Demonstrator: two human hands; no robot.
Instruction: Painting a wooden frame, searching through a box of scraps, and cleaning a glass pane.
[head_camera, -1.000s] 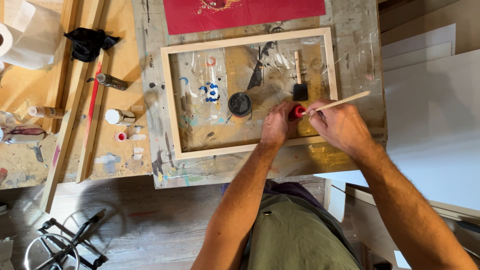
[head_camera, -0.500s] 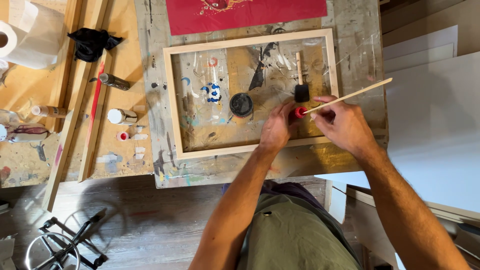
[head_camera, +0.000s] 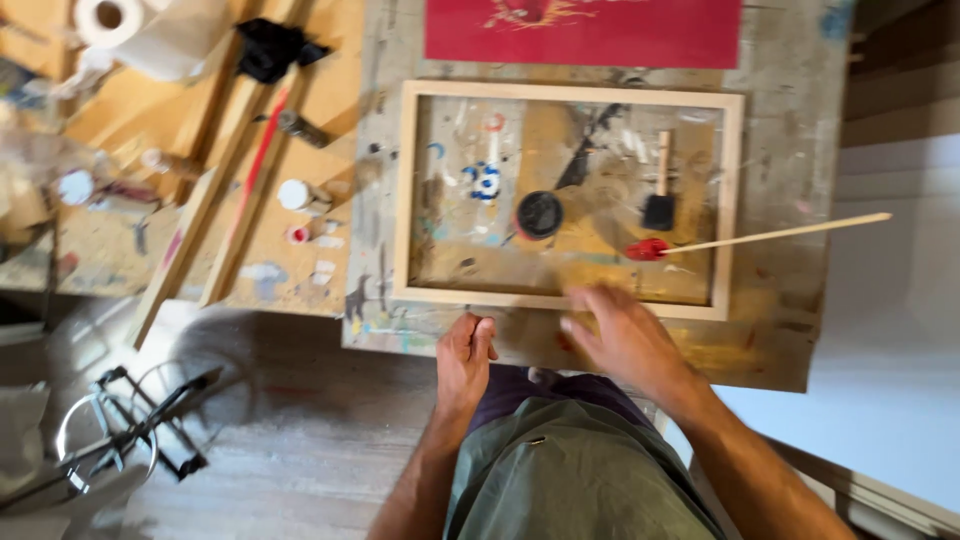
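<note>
Paint stick (head_camera: 770, 236), long and pale with a red-coated tip, lies released across the right rail of the wooden frame (head_camera: 404, 200), its red end inside the frame and its bare end reaching out past the desk (head_camera: 790, 330) edge. Just below it the right hand (head_camera: 622, 336) hovers over the frame's near rail, fingers loosely spread and blurred, holding nothing. The left hand (head_camera: 465, 352) rests on the desk's near edge, fingers curled against it, empty too. Inside the frame, a black foam brush (head_camera: 659, 200) with a wooden handle sits right above the red tip, and a round black lid (head_camera: 539, 214) lies further left, beside blue and white paint smears. Beyond the frame lies a red sheet (head_camera: 620, 35). Off to the left, a paper roll (head_camera: 150, 30), small paint pots (head_camera: 296, 195) and wooden slats crowd a second surface.
</note>
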